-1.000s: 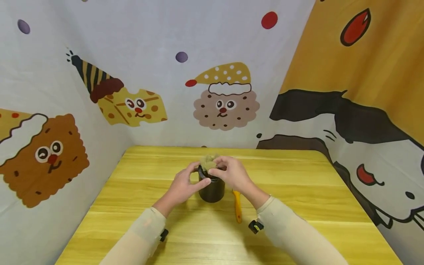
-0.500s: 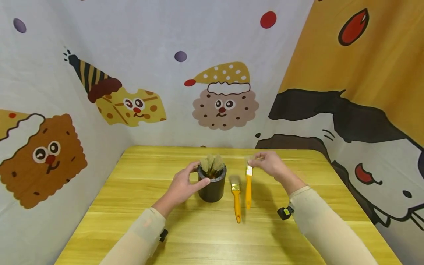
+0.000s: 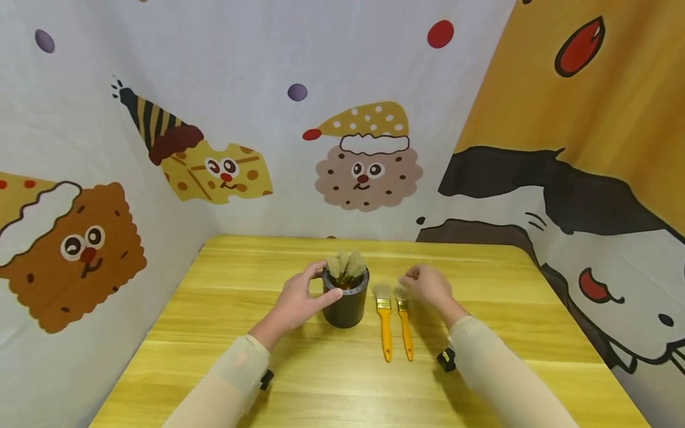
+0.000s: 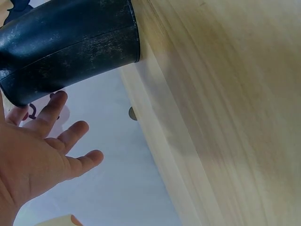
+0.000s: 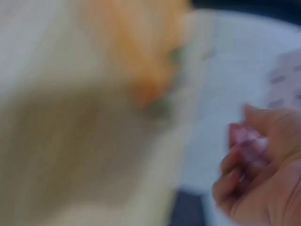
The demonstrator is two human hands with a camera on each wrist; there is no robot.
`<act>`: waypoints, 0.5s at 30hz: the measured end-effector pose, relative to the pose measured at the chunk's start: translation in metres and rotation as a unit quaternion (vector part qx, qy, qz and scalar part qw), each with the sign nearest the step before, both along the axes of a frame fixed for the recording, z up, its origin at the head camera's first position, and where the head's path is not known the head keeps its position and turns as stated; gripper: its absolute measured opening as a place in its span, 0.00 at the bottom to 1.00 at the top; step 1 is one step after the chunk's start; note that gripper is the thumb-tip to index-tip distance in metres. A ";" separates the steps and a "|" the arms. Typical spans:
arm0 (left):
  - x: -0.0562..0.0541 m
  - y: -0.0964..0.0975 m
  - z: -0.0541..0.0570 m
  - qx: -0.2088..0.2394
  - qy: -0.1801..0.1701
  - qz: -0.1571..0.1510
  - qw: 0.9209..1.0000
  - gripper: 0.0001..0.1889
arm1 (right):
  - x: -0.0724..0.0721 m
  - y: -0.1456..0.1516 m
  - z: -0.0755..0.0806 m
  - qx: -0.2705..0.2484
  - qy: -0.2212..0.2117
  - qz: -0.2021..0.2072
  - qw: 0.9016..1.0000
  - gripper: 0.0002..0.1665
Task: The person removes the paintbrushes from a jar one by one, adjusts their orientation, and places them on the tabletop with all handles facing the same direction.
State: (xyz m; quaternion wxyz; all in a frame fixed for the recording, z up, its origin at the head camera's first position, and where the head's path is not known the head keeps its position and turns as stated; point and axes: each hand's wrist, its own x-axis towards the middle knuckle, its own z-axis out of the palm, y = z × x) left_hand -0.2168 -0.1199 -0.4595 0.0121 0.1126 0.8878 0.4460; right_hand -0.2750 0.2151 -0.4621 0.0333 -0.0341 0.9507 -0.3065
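A black cup (image 3: pixel 344 310) stands upright on the table, and several paintbrushes (image 3: pixel 345 264) rise from it with pale bristles up. My left hand (image 3: pixel 299 299) holds its rim between thumb and forefinger; the other fingers (image 4: pixel 75 134) are spread beside the wall in the left wrist view. To the cup's right lie two yellow-handled paintbrushes, the wider paintbrush (image 3: pixel 386 330) on the left and the narrower paintbrush (image 3: pixel 407 337) beside it, bristles away from me. My right hand (image 3: pixel 430 288) is by the narrower brush's bristles, fingers loosely curled, with nothing visible in them. The right wrist view is blurred.
The wooden table (image 3: pixel 497 333) runs back to a white cloth wall (image 3: pixel 257 71) with cartoon figures. More printed cloth (image 3: pixel 605 202) rises along the right side. A small black device (image 3: pixel 446 359) is strapped at the right wrist.
My right hand has moved from the cup to the right with the narrower paintbrush, laid it beside the wider one and let go. The left hand has stayed at the cup.
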 end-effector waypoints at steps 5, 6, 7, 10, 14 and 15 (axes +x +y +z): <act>0.000 -0.002 0.002 -0.001 0.002 -0.004 1.000 0.46 | 0.015 -0.049 0.057 -0.096 0.060 0.133 0.985 0.27; 0.000 -0.002 0.003 0.001 0.002 -0.004 1.000 0.46 | 0.018 -0.058 0.064 -0.094 0.050 0.159 0.981 0.31; 0.000 -0.002 0.004 0.001 0.001 -0.005 1.000 0.46 | 0.018 -0.065 0.069 -0.087 0.037 0.179 0.979 0.34; 0.000 -0.002 0.004 0.003 -0.002 -0.007 1.000 0.46 | 0.016 -0.078 0.070 -0.059 0.003 0.200 0.978 0.42; 0.000 0.000 0.004 0.007 0.004 -0.012 1.000 0.46 | 0.009 -0.081 0.063 -0.059 -0.011 0.181 0.982 0.40; 0.000 0.000 0.003 0.008 0.006 -0.013 1.000 0.46 | 0.008 -0.081 0.061 -0.061 -0.011 0.173 0.983 0.38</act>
